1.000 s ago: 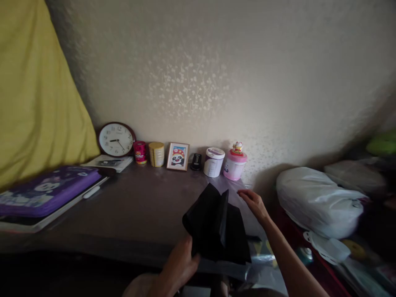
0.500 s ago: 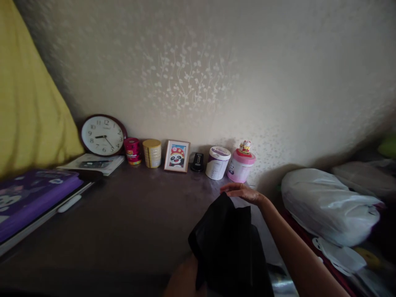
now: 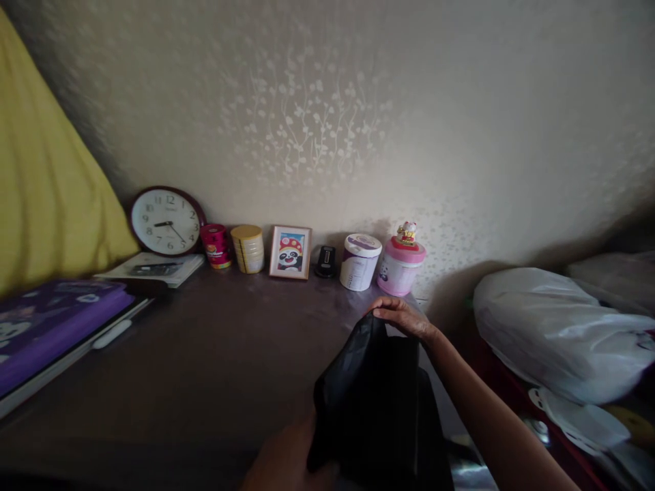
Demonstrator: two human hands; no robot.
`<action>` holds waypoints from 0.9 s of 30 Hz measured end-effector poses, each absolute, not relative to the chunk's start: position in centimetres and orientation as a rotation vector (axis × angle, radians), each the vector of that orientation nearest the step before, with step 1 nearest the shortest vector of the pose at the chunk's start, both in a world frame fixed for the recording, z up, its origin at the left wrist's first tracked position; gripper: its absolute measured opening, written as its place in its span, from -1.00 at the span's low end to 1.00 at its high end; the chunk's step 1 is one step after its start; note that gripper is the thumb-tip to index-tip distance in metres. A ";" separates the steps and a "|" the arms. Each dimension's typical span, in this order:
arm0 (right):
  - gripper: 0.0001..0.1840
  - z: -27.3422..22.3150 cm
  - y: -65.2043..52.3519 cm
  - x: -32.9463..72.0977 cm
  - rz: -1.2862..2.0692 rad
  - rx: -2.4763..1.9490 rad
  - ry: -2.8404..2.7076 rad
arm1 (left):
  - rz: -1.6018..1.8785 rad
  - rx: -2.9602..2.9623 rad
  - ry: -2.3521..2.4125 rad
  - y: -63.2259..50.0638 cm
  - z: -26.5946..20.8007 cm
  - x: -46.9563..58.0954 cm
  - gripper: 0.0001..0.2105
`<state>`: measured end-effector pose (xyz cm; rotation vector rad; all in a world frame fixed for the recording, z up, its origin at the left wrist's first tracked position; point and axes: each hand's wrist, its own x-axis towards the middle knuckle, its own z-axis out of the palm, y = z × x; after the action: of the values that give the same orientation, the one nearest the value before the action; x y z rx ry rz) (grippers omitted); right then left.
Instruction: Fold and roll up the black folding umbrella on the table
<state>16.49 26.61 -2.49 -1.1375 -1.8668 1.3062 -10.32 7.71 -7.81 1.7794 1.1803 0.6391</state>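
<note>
Two hands work on one piece of black fabric (image 3: 376,402), held over the near part of the tabletop (image 3: 230,361), toward 5 o'clock in the view. From the fabric, two lidded tubs stand about 12 o'clock: a white tub (image 3: 360,266) and a pink tub (image 3: 399,271), the latter topped by one cat figurine (image 3: 407,233). One picture frame (image 3: 290,254) stands at 11 o'clock; toward 10 are two tins, a magenta tin (image 3: 215,247) and a yellow-lidded tin (image 3: 248,251), and one wall clock (image 3: 166,221). One purple case (image 3: 56,327) lies near 9 o'clock, and one stuffed white bag (image 3: 552,334) sits between 2 and 3.

A second ago the right hand (image 3: 402,317) is apart from the fabric; now its fingers pinch the raised upper corner between thumb and fingertips. The fabric's lower end, in view then, now runs past the bottom edge.

The left hand (image 3: 291,453) is blurred at the lower edge, toward 8 o'clock; I cannot tell how its fingers stand. The pinched corner points to 12 o'clock, and the visible folds run roughly 12 to 6; the true long axis cannot be told.
</note>
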 end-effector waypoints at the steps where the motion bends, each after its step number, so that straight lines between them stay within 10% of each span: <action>1: -0.68 -2.7 26.6 16.7 1.303 -1.163 -1.854 | 0.634 1.809 1.181 7.7 -7.3 -10.7 -0.38; 9: -0.66 -3.9 26.4 16.6 1.312 -1.151 -1.763 | 0.974 1.747 1.357 8.8 -5.0 -9.2 -0.34; 16: -0.62 -4.1 26.3 16.3 1.312 -1.174 -1.793 | 1.339 1.705 1.399 9.8 -6.0 -7.0 -0.71; 27: -0.59 -2.7 25.5 14.9 1.087 -1.304 -1.930 | 1.370 1.221 1.431 8.5 -6.1 -6.8 -0.58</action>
<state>14.92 25.49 -2.71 -1.3042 -1.9305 1.0868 -6.80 8.51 -6.08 1.2208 1.4314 1.3698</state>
